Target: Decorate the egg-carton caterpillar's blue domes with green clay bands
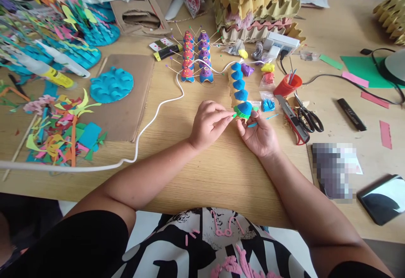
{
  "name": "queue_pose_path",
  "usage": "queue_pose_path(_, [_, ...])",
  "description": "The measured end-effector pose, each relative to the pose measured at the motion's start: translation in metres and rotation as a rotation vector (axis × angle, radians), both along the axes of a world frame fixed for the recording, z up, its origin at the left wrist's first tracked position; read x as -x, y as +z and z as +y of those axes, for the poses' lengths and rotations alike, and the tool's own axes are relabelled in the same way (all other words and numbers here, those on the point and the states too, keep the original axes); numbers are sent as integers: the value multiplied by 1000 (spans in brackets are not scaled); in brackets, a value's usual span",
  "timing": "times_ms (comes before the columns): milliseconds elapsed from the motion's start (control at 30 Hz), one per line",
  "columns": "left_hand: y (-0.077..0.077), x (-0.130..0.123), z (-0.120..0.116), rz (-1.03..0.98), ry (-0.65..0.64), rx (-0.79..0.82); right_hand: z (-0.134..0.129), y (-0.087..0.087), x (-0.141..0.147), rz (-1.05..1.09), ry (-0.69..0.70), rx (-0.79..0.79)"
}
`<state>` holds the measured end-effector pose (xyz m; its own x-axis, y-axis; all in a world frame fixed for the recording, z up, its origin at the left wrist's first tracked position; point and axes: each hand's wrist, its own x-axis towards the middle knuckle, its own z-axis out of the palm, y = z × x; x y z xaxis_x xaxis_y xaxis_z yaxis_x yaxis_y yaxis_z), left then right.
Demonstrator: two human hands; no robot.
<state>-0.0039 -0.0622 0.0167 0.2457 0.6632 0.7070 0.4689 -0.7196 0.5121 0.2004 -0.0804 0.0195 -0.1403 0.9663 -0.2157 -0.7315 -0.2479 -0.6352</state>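
Observation:
A strip of egg carton (238, 85) with blue clay on its bumps points away from me, and green clay (243, 114) rings the base of its nearest bump. My left hand (211, 125) pinches a bit of green clay at the left of that bump. Around the near right end of the strip my right hand (261, 134) is closed, with its fingers partly beneath it. A thin blue tool (252, 124) lies by the right fingers. Beyond my left hand stand two finished-looking carton strips, one red (187, 56) and one purple (204, 56), with sticks poking out.
A white cable (158, 106) crosses the table at the left. Paper scraps (68, 130) and a blue clay disc (111, 85) lie on that side. At the right are a red cup (287, 85), a cutter (292, 120), scissors (308, 115) and clay packets. Egg cartons (256, 8) are stacked behind.

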Motion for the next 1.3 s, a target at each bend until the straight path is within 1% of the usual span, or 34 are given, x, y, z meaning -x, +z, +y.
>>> queue_pose_path(133, [-2, -1, 2, -46, 1, 2, -1, 5, 3, 122, 5, 76])
queue_pose_path(300, [-1, -2, 2, -70, -8, -11, -3, 10, 7, 135, 7, 107])
queue_pose_path(400, [0, -3, 2, -87, -27, -29, -4, 10, 7, 127, 12, 107])
queue_pose_path(500, [0, -5, 1, -87, -39, -13, -4, 9, 7, 124, 18, 97])
queue_pose_path(633, [-2, -7, 1, -165, -71, 60, -3, 9, 7, 127, 25, 89])
queue_pose_path(733, [-4, -8, 1, -221, -101, 176, -3, 10, 6, 133, 21, 90])
queue_pose_path(800, [-5, -7, 2, -229, -103, 246, -2, 10, 6, 133, 17, 91])
queue_pose_path(867, [-6, -7, 2, -221, -93, 274, -2, 9, 6, 132, 13, 91])
queue_pose_path(933, [-5, -6, 1, -201, -87, 256, -2, 8, 6, 130, 10, 92])
queue_pose_path(1133, [-4, -7, 0, -183, -70, 123, -2, 5, 6, 129, 11, 96])
queue_pose_path(1233, [-5, -8, 0, -200, -54, 97, -1, 5, 6, 121, 13, 100])
queue_pose_path(1300, [-4, -7, 0, -210, -68, 100, -1, 4, 5, 115, 10, 98])
